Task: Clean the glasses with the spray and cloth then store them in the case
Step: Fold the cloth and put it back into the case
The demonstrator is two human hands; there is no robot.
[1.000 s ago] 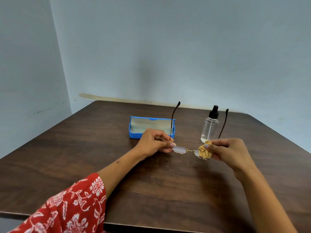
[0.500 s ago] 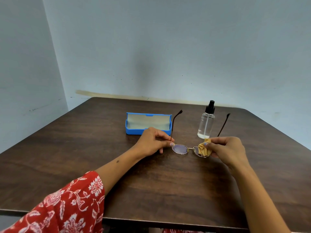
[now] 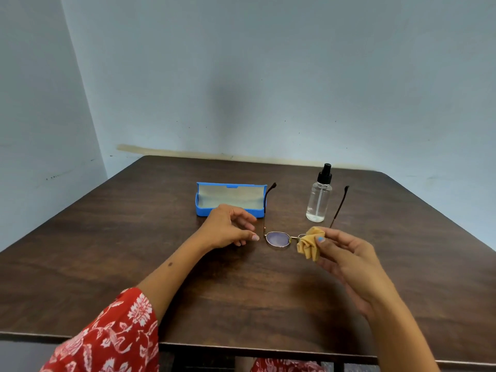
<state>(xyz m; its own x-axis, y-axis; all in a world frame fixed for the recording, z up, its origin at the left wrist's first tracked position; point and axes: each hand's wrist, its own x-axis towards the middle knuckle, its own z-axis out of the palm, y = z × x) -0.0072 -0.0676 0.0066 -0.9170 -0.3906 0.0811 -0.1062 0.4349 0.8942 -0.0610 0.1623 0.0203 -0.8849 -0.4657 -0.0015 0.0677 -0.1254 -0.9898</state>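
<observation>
Dark wood-grain table [image 3: 134,264]. On it: open blue case [image 3: 230,212] at far centre, clear spray bottle [image 3: 319,200] standing upright to its right, glasses [image 3: 277,238] nearer me, temples pointing away, between the two.

Bare table [image 3: 139,253] left of the blue case [image 3: 230,200] and along the near edge. Gap between case and spray bottle [image 3: 319,200] is cut by the glasses [image 3: 277,238] temple standing up by the case's right end; second temple rises just right of the bottle. Open tabletop beyond that on the right
</observation>
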